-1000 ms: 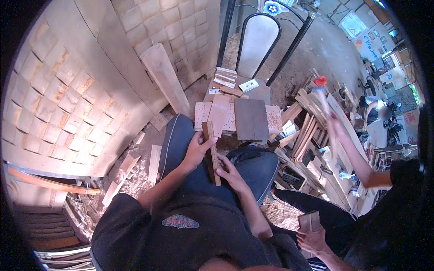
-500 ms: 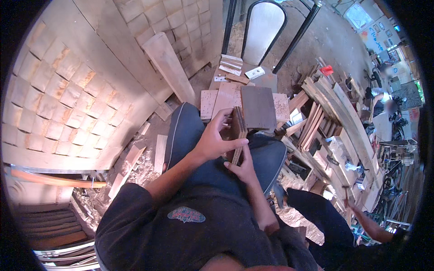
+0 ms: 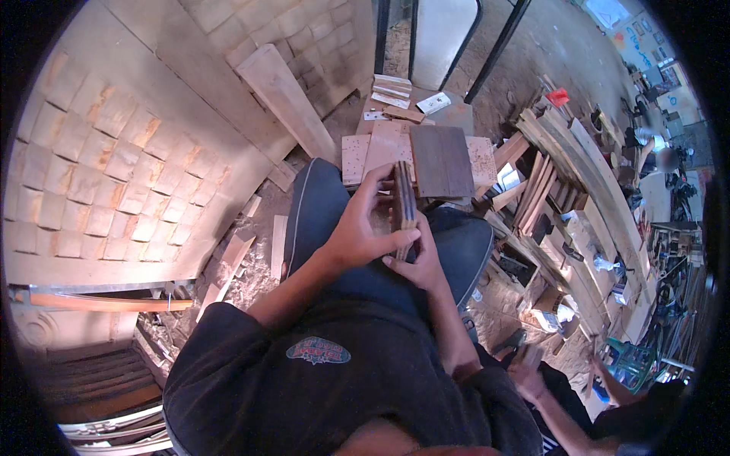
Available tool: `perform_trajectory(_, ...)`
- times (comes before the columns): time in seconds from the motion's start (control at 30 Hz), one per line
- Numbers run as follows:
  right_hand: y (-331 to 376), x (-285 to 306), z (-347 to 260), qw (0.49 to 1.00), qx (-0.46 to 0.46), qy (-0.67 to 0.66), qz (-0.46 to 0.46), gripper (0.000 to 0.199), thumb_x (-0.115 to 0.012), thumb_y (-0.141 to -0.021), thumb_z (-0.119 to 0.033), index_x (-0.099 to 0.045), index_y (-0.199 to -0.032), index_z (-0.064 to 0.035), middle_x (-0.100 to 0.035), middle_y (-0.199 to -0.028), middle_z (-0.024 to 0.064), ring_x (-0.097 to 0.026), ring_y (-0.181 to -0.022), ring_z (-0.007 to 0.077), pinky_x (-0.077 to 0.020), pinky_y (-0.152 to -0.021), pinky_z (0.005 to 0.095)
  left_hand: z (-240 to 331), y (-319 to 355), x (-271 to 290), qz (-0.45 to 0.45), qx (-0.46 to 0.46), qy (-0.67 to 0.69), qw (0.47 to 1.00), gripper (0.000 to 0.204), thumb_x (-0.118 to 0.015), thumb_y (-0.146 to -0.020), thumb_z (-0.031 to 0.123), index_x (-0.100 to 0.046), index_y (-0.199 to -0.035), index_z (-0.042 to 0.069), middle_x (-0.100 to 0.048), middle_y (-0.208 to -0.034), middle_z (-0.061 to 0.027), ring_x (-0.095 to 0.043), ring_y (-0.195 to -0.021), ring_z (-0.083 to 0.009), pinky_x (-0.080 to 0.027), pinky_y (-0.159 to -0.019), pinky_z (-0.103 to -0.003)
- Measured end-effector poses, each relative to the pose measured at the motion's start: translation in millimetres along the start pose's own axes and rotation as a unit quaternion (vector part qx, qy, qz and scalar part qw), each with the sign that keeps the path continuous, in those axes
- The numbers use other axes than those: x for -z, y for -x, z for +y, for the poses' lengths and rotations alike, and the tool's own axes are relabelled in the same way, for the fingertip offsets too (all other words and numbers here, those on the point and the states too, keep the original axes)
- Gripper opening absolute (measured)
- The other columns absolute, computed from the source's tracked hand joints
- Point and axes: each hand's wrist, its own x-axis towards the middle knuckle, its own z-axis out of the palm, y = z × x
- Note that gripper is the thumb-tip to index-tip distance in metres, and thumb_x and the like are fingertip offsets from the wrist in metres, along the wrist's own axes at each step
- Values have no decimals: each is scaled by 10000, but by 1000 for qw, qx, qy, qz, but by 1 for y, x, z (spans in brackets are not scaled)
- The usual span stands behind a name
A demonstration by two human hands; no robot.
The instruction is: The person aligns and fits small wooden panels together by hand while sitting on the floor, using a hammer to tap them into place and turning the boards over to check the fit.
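My left hand point(image 3: 359, 234) grips a small stack of thin wooden boards point(image 3: 405, 199), stood on edge above my lap. Its fingers reach round the far side and its thumb presses the near end. Closed on the same stack lower down on its right side is my right hand point(image 3: 423, 258), thumb at the bottom; some of its fingers are hidden. Just beyond the stack, a dark brown wooden board point(image 3: 442, 161) lies over a paler plank point(image 3: 386, 146) and a light speckled board point(image 3: 482, 159) on a low work surface.
Small wood strips point(image 3: 392, 90) and a white plate with holes point(image 3: 434, 103) lie at the back of the work surface. Long timber point(image 3: 589, 175) is piled to the right. A carved panel point(image 3: 114, 175) leans at left. Another person's hand point(image 3: 525, 372) shows at lower right.
The board stack has turned more upright, showing more of its edges, and both hands keep hold of it. The other person's hand and forearm have come into view at lower right.
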Motion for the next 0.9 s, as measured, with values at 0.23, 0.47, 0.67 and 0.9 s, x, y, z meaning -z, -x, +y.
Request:
perform_trajectory(0.23,19,5,27,996,-89,-7,-7,935,-824,-723,-271,-325,-1482,-50,-424,-1437,136,-439,-1313,257,-349,-1093,394,-25,-1,-2,44,124,67,989,902,-816,-752,124,-266,-1461,30,-492,-1294,-135,-480,-1252,-246,-434,-1028,-391)
perform_trajectory(0.47,28,6,45,987,-140,-67,-45,705,-681,-900,-246,-322,-1464,-20,-472,-1359,114,-537,-1162,186,-446,-991,334,-82,11,9,70,146,68,984,749,-752,-823,75,-303,-1421,26,-501,-1252,-123,-539,-1153,-235,-462,-1008,-385)
perform_trajectory(0.67,28,6,75,958,-195,-213,-3,563,-611,-958,-250,-402,-1421,-6,-549,-1283,110,-567,-1118,189,-462,-979,340,-112,18,11,35,274,100,956,720,-718,-880,211,-286,-1428,31,-498,-1288,-142,-543,-1160,-244,-467,-1001,-398)
perform_trajectory(0.9,23,19,69,979,-189,-58,50,555,-606,-961,-359,-500,-1378,-7,-621,-1235,130,-625,-1006,207,-484,-912,344,-137,18,26,11,366,246,897,489,-518,-979,395,-498,-1268,2,-634,-1105,-151,-651,-1023,-311,-518,-937,-474)
